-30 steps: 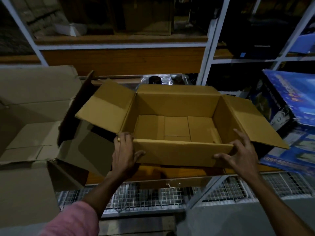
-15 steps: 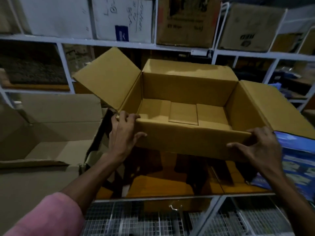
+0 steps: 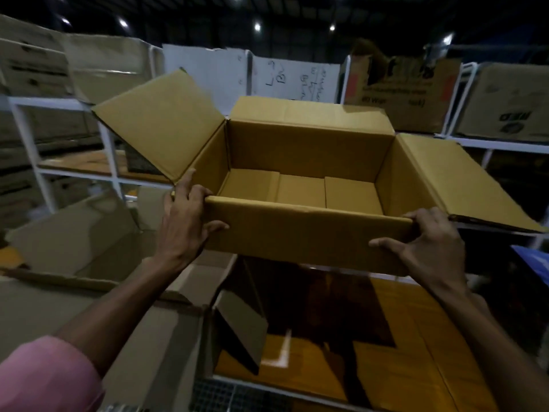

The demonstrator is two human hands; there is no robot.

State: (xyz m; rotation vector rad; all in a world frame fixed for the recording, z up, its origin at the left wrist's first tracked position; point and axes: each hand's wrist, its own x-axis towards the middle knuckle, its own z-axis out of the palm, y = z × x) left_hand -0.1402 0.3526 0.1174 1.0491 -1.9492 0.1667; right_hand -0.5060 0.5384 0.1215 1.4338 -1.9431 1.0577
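Note:
An empty brown cardboard box [image 3: 303,236] with its top flaps spread open hangs in the air in front of me, above the wooden shelf board [image 3: 395,346]. My left hand [image 3: 185,221] grips its near-left corner, fingers curled over the rim and thumb on the front wall. At the near-right corner my right hand [image 3: 427,242] grips the same way. Inside, only the folded bottom flaps show.
A larger open grey-brown carton [image 3: 83,248] lies at the left, one flap reaching under the held box. White metal shelving [image 3: 44,173] with stacked cartons [image 3: 502,105] stands behind. A blue printed box [image 3: 531,263] shows at the right edge.
Both hands have lifted the box up off the shelf board and toward me. My view has tilted upward, so the upper shelves and ceiling lights now show.

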